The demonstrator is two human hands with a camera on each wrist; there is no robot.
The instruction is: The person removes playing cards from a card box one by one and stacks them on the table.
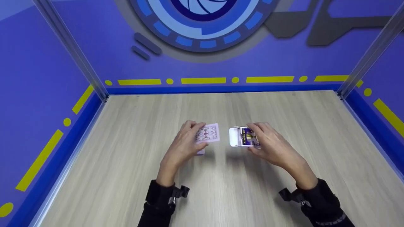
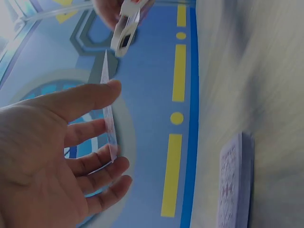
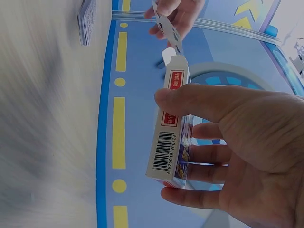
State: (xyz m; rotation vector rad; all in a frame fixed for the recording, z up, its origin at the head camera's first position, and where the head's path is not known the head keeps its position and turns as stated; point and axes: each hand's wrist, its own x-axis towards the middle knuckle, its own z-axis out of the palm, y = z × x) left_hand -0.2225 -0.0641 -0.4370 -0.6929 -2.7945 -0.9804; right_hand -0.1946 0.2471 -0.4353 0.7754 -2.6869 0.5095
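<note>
Two bare hands above a pale wood-grain worktop, seen from the head and from both wrists. The left hand pinches a thin playing card between its thumb, toward the worktop's near side, and its fingers, toward the far edge. The patterned, pale-bordered back faces up in the head view; the left wrist view shows it almost edge-on — whether it is a single card or several together cannot be told. The right hand grips a small card box, its thumb against the narrow side that bears a barcode and red labels, its fingers against the opposite side. The box is held clear of the worktop, with a white flap extended from its end toward the left edge; flap and card are near each other, with a gap between them in the head view. A stack of cards lies on the worktop below the left hand, a little left of midway between the left and right edges and well apart from the far edge; in the head view hand and card hide most of it. Black straps circle both wrists. A blue-violet panel with yellow bars and dots rises along the far edge — metal posts stand at both far corners
</note>
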